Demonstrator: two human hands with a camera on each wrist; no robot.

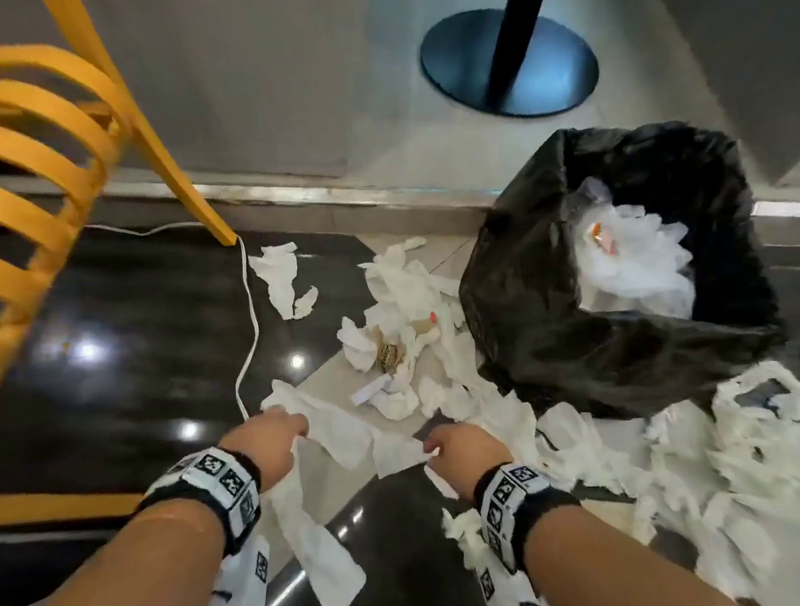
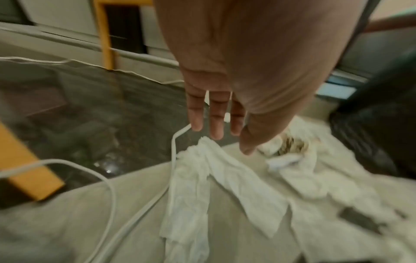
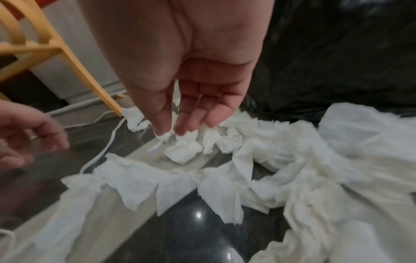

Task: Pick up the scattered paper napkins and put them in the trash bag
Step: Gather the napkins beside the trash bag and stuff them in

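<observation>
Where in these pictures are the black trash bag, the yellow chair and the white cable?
trash bag (image 1: 567, 364): head view, on its front wall.
yellow chair (image 1: 166, 164): head view, on its slanted leg.
white cable (image 1: 252, 313): head view, on its stretch across the dark floor.

Black wristbands (image 1: 220, 489) — white coded tags

napkins (image 1: 406, 331) left of trash bag (image 1: 538, 318) | chair (image 1: 17, 160) far left
</observation>
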